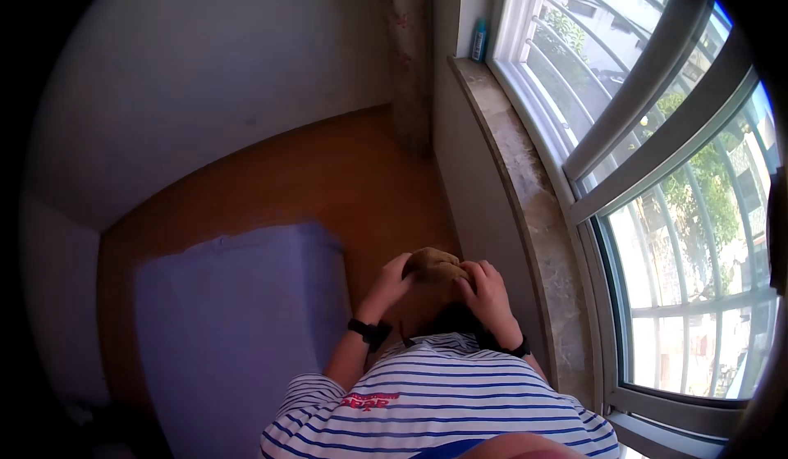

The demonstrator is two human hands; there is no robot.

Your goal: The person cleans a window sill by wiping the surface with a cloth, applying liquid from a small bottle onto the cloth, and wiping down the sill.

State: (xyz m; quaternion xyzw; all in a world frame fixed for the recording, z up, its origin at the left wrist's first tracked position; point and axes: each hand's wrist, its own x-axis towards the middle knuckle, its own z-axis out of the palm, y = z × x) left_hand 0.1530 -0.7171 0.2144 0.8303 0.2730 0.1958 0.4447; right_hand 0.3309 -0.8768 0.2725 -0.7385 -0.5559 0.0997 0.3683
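Note:
A crumpled olive-brown cloth item is held up in front of the striped shirt, between both hands. My left hand is closed on its left side, with a black band on the wrist. On the right side, my right hand grips the same item with bent fingers, and a dark band circles that wrist too. What kind of item the cloth is, I cannot make out. Below it, something black shows between the forearms.
A bed or mattress with a pale violet cover stands at the left on the wooden floor. Along the right runs a stone windowsill with a blue bottle at its far end. A curtain hangs in the corner beside the barred window.

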